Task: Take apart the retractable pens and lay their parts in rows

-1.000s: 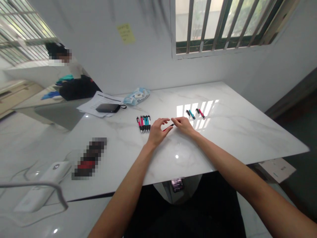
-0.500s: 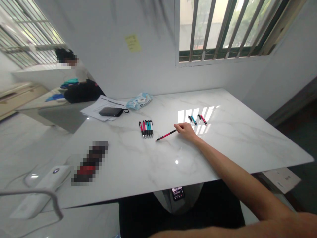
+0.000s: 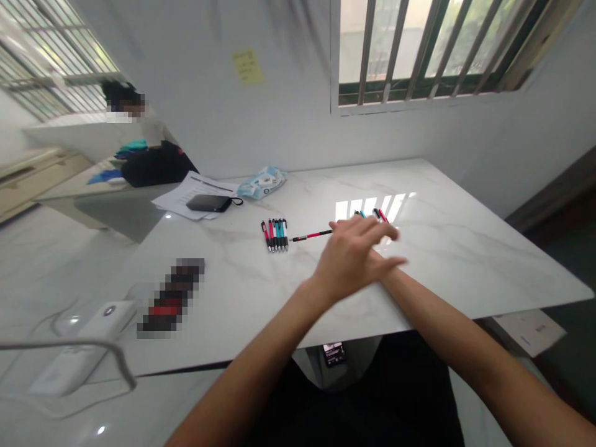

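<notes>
Two hands cross over the middle of the white table (image 3: 465,248): the left hand (image 3: 347,257) lies in front, its fingers stretched out loosely toward the right and blurred, closed on nothing that shows, while the right hand (image 3: 372,233) is almost wholly hidden behind it, so I cannot tell for certain how it grips. One red pen (image 3: 311,235) sticks out to the left from behind the hands, its long axis running nearly level across the table, tilted slightly up toward the right, where its end vanishes at the hidden fingers; it looks held there by the right hand rather than the left. Just left of its free tip, close but apart, lies a row of pens (image 3: 275,234), side by side and pointing away from the person. Beyond the hands, partly covered, lie two more pens (image 3: 378,214) in the window's glare. Farther left sit papers (image 3: 186,192) with a black pouch (image 3: 207,202) on them.
</notes>
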Demonstrator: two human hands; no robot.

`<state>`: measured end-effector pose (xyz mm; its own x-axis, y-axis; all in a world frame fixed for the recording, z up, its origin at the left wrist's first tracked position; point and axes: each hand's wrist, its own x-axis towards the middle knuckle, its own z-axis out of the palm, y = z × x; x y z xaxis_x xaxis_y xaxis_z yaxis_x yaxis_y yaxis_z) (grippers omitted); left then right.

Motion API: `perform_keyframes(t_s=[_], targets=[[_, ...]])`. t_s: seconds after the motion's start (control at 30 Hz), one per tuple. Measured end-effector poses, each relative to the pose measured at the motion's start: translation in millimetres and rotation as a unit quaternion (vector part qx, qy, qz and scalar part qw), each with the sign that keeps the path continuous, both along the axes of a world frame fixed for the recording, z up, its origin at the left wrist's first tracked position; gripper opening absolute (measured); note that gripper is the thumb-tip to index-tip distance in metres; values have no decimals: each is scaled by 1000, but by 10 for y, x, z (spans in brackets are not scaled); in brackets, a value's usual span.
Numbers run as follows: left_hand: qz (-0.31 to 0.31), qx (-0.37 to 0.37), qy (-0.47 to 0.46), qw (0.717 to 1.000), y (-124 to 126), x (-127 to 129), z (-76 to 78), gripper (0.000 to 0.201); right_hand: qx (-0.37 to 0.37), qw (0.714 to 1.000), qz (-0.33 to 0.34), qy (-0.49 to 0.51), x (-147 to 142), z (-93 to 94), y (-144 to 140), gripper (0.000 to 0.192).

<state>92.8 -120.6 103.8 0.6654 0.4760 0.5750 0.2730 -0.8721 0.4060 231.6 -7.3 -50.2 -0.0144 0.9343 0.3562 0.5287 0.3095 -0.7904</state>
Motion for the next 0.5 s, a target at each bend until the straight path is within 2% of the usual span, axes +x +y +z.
perform_keyframes(t_s=[0.07, 0.1, 0.17, 0.23, 0.3, 0.4, 0.5], targets=[[131, 35, 53, 989, 460, -201, -368, 38, -4, 1000, -11, 14, -4, -7, 11, 58], [172, 38, 76, 981, 643, -314, -555, 45, -8, 999, -19, 27, -13, -2, 8, 59], [207, 17, 96, 973, 876, -514, -868, 41, -10, 999, -27, 42, -35, 17, -11, 61], [209, -41, 76, 974, 950, -630, -1054, 22, -11, 998, -26, 51, -53, 43, -36, 61], [208, -71, 49, 974, 931, -650, -1119, 15, -13, 998, -23, 56, -58, 63, -56, 60], [209, -83, 26, 974, 873, -584, -1108, 16, -14, 997, -29, 72, -52, 76, -65, 60], [222, -124, 16, 967, 867, -530, -1106, 18, -14, 996, -29, 85, -47, 70, -54, 58]])
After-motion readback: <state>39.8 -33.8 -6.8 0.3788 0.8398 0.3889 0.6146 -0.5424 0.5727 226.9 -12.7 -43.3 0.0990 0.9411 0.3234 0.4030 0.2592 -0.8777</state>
